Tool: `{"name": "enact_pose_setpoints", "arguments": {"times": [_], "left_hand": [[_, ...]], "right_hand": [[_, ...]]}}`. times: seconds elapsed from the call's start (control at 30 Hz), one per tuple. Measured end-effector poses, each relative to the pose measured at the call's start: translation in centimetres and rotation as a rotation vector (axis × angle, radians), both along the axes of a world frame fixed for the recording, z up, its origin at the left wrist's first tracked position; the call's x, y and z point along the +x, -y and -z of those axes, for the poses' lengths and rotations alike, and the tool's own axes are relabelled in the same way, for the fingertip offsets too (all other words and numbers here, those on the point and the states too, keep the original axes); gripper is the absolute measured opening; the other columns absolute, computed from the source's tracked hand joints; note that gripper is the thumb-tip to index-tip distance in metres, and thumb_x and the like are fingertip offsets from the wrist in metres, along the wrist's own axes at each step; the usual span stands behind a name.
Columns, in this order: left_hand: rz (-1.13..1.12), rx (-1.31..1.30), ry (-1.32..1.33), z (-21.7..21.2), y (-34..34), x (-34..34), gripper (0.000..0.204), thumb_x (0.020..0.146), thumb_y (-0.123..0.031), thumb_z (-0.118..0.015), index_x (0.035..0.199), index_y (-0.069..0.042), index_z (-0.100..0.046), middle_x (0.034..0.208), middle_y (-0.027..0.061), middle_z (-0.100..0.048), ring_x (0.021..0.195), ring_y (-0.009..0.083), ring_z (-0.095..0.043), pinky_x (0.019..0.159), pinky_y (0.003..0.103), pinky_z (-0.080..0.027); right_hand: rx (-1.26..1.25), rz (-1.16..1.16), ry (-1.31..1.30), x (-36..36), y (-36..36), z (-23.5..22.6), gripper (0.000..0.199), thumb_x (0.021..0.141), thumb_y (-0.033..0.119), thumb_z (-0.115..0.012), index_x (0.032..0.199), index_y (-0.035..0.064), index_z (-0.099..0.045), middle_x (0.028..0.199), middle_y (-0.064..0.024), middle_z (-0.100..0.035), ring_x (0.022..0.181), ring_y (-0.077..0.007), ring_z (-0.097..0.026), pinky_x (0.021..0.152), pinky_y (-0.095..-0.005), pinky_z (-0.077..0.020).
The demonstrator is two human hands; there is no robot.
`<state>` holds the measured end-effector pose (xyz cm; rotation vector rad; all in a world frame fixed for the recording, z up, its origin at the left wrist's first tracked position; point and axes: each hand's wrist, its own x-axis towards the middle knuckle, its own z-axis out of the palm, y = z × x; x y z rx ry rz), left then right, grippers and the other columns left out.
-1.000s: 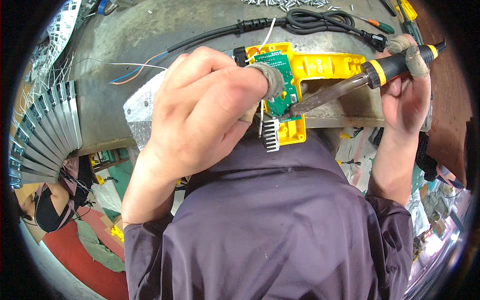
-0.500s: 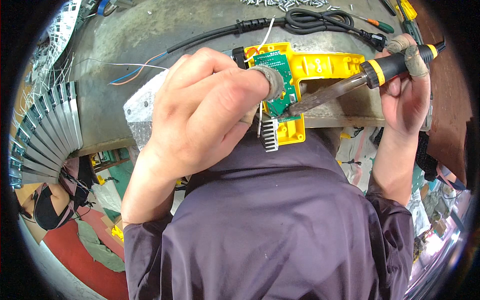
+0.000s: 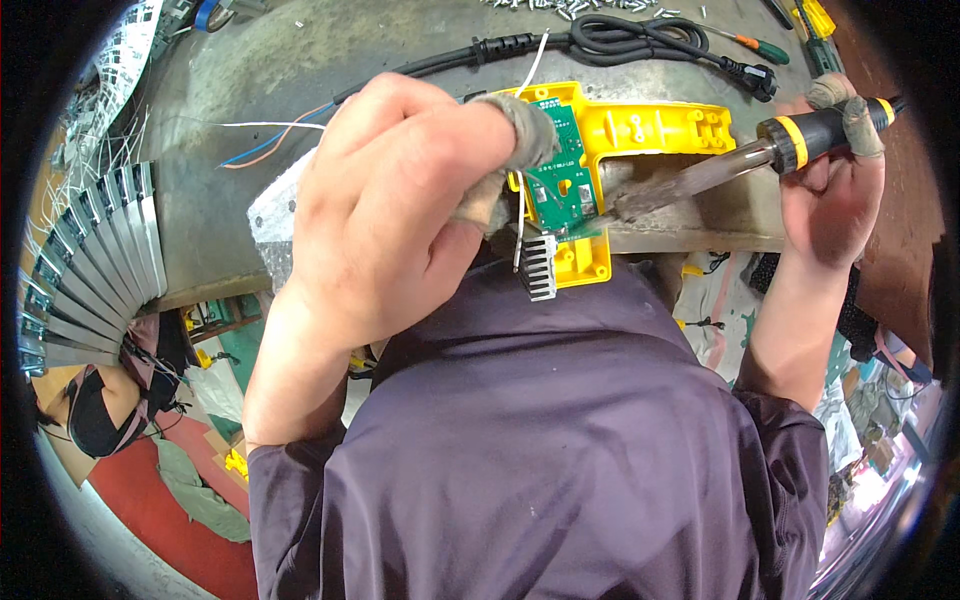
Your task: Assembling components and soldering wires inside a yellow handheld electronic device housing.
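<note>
A green circuit board (image 3: 575, 155) sits inside a yellow housing (image 3: 612, 128) at the table's near edge, the board's long axis running from far to near. The housing's handle points right; its near end overhangs the edge. Your left grip (image 3: 400, 190) is nearer, curled over the board's left side; its fingertips are hidden, so how far they close, or on what, you cannot tell. Your right grip (image 3: 832, 210), closed round a soldering iron (image 3: 740, 163), is to the right; from it the board lies left, along the iron's slant, whose tip is at the board's near right corner, contact unclear. A finned heat sink (image 3: 541, 268) hangs at the near left. Beyond, toward the table's (image 3: 250, 60) far edge, lie a coiled cord (image 3: 640, 42), a screwdriver (image 3: 755, 46) and loose screws (image 3: 575, 8).
</note>
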<state>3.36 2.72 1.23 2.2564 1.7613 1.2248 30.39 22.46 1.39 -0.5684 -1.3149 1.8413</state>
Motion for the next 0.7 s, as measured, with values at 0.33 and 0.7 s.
{"name": "enact_pose_setpoints", "arguments": {"times": [0.33, 0.7], "left_hand": [[0.183, 0.054, 0.005, 1.0, -1.6, 0.3, 0.039, 0.072, 0.012, -0.07, 0.103, -0.004, -0.052, 0.087, 0.0081, -0.069, 0.078, 0.0256, -0.064, 0.072, 0.034, -0.052], [0.145, 0.034, -0.01, 0.6, -1.1, 0.5, 0.04, 0.069, 0.007, -0.073, 0.101, -0.006, -0.054, 0.084, 0.0094, -0.067, 0.076, 0.0285, -0.064, 0.065, 0.033, -0.051]], "right_hand": [[-0.102, -0.235, -0.158, 0.6, -1.1, 0.8, 0.035, 0.096, 0.026, -0.051, 0.115, -0.0031, -0.053, 0.087, -0.0062, -0.06, 0.065, -0.0105, -0.054, 0.08, -0.03, -0.0471], [-0.066, 0.049, -0.061, -0.7, -0.4, 1.9, 0.033, 0.096, 0.023, -0.055, 0.115, -0.0036, -0.055, 0.08, -0.0034, -0.056, 0.053, -0.0028, -0.036, 0.062, -0.0169, -0.0391]]}}
